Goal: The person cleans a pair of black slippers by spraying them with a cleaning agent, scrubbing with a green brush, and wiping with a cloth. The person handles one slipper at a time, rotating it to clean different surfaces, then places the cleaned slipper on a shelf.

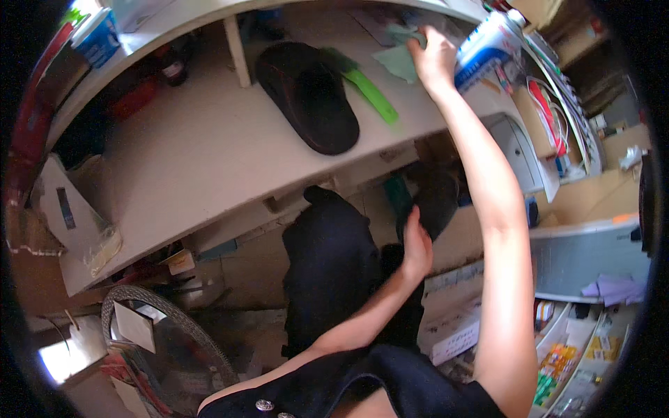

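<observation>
My right hand (435, 59) reaches to the back of the desk, fingers closed on a pale green cloth (398, 64) that lies partly on the surface. Just right of it stands a white and blue bottle (488, 49). Below the desk's front edge, my left hand (418, 247) is closed on a dark shoe (437, 202); shadow hides part of the shoe and the grip. A black shoe (306, 97) rests on the desk, and beside it lies a brush with a bright green handle (374, 97).
The white desk (188, 167) has an upright divider (237, 52) under its shelf. A box with red and white items (547, 115) sits at the right. A bicycle wheel (167, 306) stands lower left. Open trays of small packets (564, 362) are lower right, by a white carton (456, 338).
</observation>
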A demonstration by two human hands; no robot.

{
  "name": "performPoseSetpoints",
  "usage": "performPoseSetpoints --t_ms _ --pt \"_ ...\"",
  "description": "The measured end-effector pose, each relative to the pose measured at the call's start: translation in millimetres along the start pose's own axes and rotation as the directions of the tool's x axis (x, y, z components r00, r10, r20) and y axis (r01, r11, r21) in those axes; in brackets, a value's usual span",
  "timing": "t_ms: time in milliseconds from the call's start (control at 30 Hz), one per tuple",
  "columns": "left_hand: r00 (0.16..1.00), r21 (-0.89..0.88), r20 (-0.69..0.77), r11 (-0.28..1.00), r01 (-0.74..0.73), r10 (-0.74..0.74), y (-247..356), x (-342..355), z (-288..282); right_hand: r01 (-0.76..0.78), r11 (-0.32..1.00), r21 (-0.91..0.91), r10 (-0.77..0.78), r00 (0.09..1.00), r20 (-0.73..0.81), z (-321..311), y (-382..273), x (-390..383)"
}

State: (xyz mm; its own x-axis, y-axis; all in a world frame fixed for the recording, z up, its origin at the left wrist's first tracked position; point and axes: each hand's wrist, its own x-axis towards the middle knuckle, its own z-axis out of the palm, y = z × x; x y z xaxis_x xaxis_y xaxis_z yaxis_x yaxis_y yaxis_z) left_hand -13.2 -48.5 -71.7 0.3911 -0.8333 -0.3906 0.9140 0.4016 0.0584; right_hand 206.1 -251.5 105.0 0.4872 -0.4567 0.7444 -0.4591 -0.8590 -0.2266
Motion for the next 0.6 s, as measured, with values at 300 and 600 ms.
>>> performPoseSetpoints --t_ms 300,600 --pt "0.971 -0.336 0.184 0.918 0.21 -0.155 42 -46 61 -0.438 0.76 0.48 0.611 0.733 -0.298 -269 28 -225" --pt "0.754 -0.035 0.46 0.839 0.544 -0.47 26 -58 12 -0.402 0.889 0.219 0.45 0.857 -0.251 -241 -44 -373"
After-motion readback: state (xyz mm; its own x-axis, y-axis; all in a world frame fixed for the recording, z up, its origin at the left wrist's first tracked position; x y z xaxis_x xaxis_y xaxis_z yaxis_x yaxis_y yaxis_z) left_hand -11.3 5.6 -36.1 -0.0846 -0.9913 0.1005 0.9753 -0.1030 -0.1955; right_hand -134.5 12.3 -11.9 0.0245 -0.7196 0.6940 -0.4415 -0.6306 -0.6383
